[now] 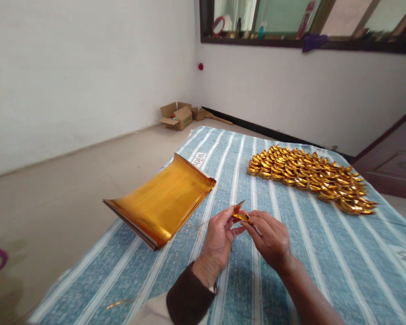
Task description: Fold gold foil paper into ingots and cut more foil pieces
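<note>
A small piece of folded gold foil paper (241, 217) is pinched between both hands above the striped cloth. My left hand (219, 237) grips its left end, where one pointed corner sticks up past the fingers. On its right end my right hand (269, 237) is closed, thumb and fingertips pressed together. The fingers cover much of the fold. Left of the hands lies a stack of gold foil sheets (162, 198), its ends curling upward. Many folded gold paper ingots (301, 169) stand in close rows at the right.
A blue-and-white striped cloth (186, 275) covers the table. A thin gold strip (118, 304) lies near its front left. Beyond the table, an open cardboard box (181, 118) sits on the floor by the wall. A brown wooden panel (392, 158) stands at the right.
</note>
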Available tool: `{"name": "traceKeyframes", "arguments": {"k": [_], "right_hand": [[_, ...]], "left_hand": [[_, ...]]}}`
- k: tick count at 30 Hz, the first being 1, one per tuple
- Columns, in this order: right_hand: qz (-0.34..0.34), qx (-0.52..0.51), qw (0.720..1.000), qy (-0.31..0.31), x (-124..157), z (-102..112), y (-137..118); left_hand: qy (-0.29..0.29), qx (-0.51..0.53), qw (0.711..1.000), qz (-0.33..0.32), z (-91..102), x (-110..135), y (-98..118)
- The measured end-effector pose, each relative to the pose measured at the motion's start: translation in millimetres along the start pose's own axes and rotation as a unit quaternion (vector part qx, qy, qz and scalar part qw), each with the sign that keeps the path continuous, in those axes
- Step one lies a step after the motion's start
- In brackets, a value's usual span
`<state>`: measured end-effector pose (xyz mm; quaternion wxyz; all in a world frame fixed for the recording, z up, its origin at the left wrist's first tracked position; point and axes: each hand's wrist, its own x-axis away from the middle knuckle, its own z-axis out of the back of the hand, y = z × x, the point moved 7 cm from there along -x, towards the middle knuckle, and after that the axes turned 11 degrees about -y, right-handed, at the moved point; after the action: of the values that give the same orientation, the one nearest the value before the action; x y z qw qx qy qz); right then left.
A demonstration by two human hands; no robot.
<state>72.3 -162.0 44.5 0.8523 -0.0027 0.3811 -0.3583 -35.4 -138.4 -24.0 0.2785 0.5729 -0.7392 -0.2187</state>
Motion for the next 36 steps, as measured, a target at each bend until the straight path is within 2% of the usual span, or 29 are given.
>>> {"name": "traceKeyframes", "arguments": {"k": [11, 21, 36], "right_hand": [[-0.007, -0.023, 1.000, 0.007, -3, 4, -1], [-0.057, -0.063, 0.996, 0.016, -2, 4, 7], [-0.116, -0.127, 0.985, 0.020, 5, -4, 21]], "left_hand": [[-0.019, -0.009, 1.000, -0.006, -0.6, -1, -1], [-0.034, -0.046, 0.998, -0.026, -1.4, 0, 3], [0.012, -0.104, 0.993, -0.046, -0.5, 4, 10]]}}
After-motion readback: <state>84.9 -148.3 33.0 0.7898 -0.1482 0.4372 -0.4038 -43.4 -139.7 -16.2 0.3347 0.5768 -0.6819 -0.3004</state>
